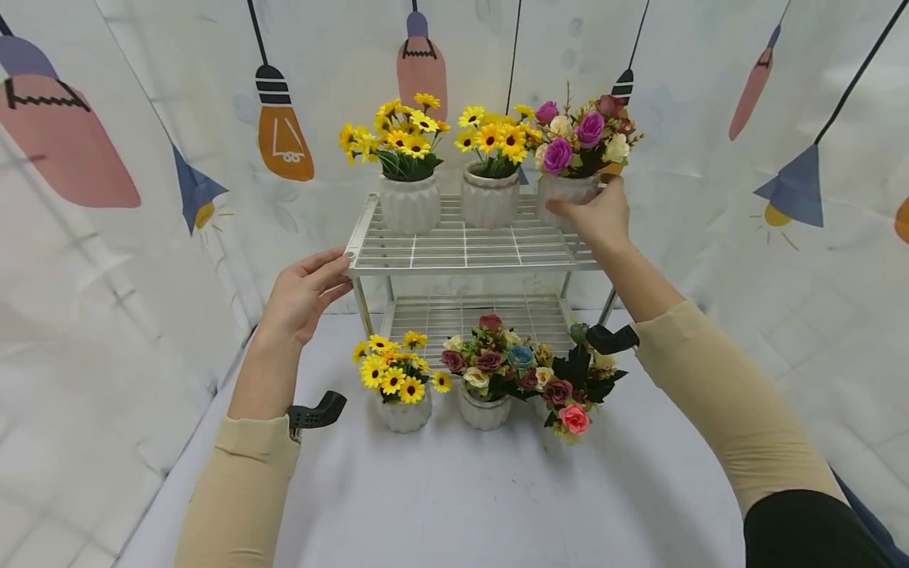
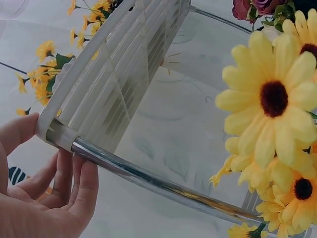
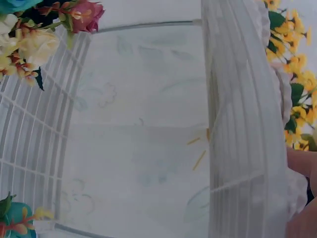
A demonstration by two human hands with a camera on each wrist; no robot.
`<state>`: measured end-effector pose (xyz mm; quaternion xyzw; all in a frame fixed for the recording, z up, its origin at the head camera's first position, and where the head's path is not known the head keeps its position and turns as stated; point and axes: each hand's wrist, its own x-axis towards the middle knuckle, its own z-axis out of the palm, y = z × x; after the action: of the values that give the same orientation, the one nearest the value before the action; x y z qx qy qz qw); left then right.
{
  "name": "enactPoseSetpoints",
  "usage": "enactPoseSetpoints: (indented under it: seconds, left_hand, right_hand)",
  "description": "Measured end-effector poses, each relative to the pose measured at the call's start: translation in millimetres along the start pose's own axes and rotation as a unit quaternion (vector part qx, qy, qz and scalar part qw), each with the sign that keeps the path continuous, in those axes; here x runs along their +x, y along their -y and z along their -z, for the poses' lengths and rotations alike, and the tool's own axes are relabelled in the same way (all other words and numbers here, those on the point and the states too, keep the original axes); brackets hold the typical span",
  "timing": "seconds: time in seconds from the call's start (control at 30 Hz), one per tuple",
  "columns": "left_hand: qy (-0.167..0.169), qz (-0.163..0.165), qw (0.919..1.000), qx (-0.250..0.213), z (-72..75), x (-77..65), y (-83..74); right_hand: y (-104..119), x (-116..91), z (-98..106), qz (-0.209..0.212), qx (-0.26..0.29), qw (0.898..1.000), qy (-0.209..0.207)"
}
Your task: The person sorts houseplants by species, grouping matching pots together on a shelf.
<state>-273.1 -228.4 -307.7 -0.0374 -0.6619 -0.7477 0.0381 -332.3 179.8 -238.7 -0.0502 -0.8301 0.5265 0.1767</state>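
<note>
A white two-tier wire shelf rack (image 1: pixel 469 270) stands on the table. My left hand (image 1: pixel 305 292) holds its upper tier at the front left corner; in the left wrist view, finger and thumb pinch that corner above the metal post (image 2: pixel 163 186). On the upper tier's right side, my right hand (image 1: pixel 604 209) grips a pale pot (image 1: pixel 561 192) of purple and cream artificial roses (image 1: pixel 589 132). Beside it are a pot of yellow daisies (image 1: pixel 490 197) in the middle and another yellow daisy pot (image 1: pixel 410 205) at left. In the right wrist view the right hand (image 3: pixel 302 198) is mostly cut off.
In front of the rack, on the white table (image 1: pixel 454 497), stand a yellow daisy pot (image 1: pixel 405 412), a mixed rose pot (image 1: pixel 485 409) and, at right, a rose arrangement with a coral bloom (image 1: pixel 574 419). A lower wire tier (image 1: pixel 469 315) lies behind them. A printed curtain (image 1: pixel 341 71) surrounds the table.
</note>
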Motion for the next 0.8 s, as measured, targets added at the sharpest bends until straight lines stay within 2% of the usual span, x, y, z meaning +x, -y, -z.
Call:
enactPoseSetpoints:
  seconds: [0.13,0.33,0.47,0.6,0.8]
  left_hand:
    - [0.000,-0.001,1.0000,-0.001,0.6,-0.1,0.5]
    - [0.000,-0.003,1.0000,-0.006,0.8,0.9,0.2]
    - [-0.001,-0.006,0.9999,-0.011,1.2,1.5,-0.6]
    - [-0.002,-0.005,0.9999,-0.011,0.6,1.3,-0.9]
    - [0.000,-0.001,1.0000,-0.009,-0.9,0.8,-0.1]
  right_hand:
    - [4.1,-13.1,8.6,-0.003,-0.003,1.000,0.013]
    - [3.9,-39.2,27.2,0.015,0.032,0.999,0.013]
    - [-0.7,-55.9,37.9,0.052,0.056,0.997,0.009]
    - [-9.1,-73.0,46.4,0.094,0.078,0.992,-0.015]
    - [-33.1,-98.6,57.3,0.129,0.101,0.985,-0.046]
